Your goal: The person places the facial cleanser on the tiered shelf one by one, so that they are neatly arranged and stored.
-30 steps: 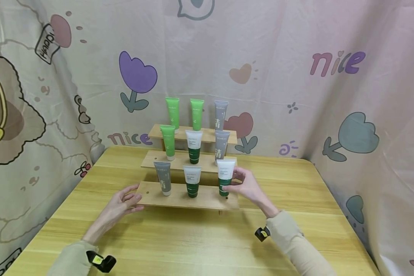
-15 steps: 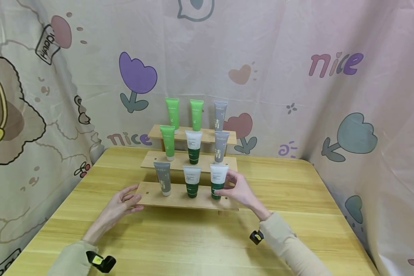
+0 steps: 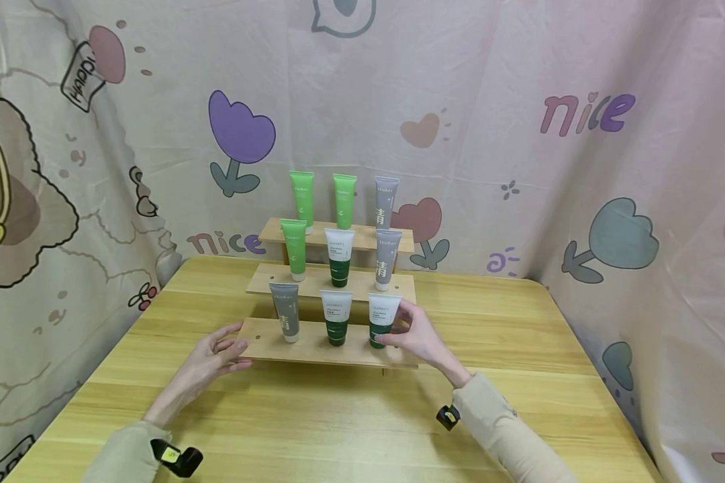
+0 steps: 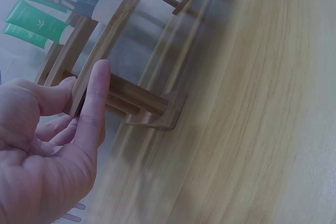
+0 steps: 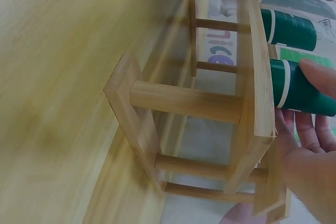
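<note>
A three-tier wooden display rack [image 3: 306, 351] stands on the table with cosmetic tubes on each tier. My left hand [image 3: 213, 357] pinches the left end of its lowest board, thumb above and fingers below in the left wrist view. At that board's right end, my right hand [image 3: 421, 335] holds a white-and-green tube [image 3: 384, 308] between thumb and fingers. The tube is upright, its green cap [image 5: 296, 87] at the board in the right wrist view. Beside it stand another white-and-green tube [image 3: 336, 315] and a dark grey tube [image 3: 286, 312].
On the middle tier are a green tube [image 3: 295, 248], a white-and-green tube [image 3: 340, 255] and a blue-grey tube [image 3: 387, 258]. Two green tubes and a blue-grey tube [image 3: 385, 201] occupy the top tier. A printed curtain [image 3: 483, 168] hangs behind the wooden table [image 3: 362, 429].
My right hand has brought the white-and-green tube left and down onto the lowest board, and its top has since shifted slightly. The left hand has stayed at the board's end.
</note>
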`<state>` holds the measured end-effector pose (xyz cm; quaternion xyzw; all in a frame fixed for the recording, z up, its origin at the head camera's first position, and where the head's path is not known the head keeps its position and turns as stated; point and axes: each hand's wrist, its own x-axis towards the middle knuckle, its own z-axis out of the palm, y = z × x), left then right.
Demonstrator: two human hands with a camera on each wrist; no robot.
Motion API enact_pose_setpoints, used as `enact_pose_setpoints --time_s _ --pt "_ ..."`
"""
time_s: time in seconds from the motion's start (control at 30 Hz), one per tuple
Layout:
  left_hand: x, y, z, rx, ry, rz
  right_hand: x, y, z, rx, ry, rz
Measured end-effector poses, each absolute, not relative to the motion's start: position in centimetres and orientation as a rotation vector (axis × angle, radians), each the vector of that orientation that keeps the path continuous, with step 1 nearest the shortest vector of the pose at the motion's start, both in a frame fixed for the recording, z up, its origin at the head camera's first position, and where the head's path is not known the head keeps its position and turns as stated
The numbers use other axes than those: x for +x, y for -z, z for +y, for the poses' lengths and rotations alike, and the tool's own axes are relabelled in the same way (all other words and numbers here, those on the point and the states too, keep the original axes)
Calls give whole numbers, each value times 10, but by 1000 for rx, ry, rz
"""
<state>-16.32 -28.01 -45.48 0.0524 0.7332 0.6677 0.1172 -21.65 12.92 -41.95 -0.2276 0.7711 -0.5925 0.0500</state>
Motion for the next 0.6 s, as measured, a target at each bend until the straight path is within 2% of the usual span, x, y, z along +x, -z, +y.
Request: enact_pose_setpoints --time_s 0.6 --pt "-162 456 -278 141 -1945 2164 -214 421 144 -808 1908 2290"
